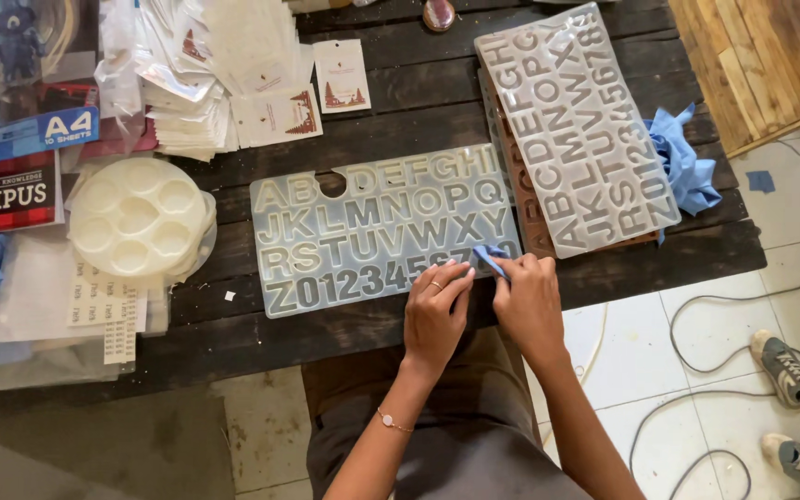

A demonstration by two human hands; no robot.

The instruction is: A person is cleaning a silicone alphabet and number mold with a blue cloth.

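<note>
The work in hand looks like wiping the translucent, pale blue silicone letter-and-number mould (377,227), which lies flat on the dark wooden plank tabletop (400,111) directly in front of the person, its near edge close to the tabletop's front edge. The right hand (528,301) has its grip closed: thumb and fingertips pinch a small folded piece of blue cloth (490,259) and press it onto the mould's lower right corner, at the end of the row of numerals. The left hand (435,310), with a ring on one finger and a thin bracelet at the wrist, holds nothing; its fingers are loosely curled and rest on the mould's bottom edge just beside the cloth, seemingly to keep the soft sheet from sliding. As a judgement, the wipe is at the last cavities of the bottom row, so the following move would call for keeping the mould pinned while the cloth goes into each recessed shape, with light pressure so the flexible sheet does not buckle. A second clear silicone alphabet mould (581,125) lies tilted on a brown one just to the right, partly over a crumpled blue rag (687,162). To the left sits a round white palette-shaped mould (136,218), with stacks of small white printed cards (224,83) behind it.
</note>
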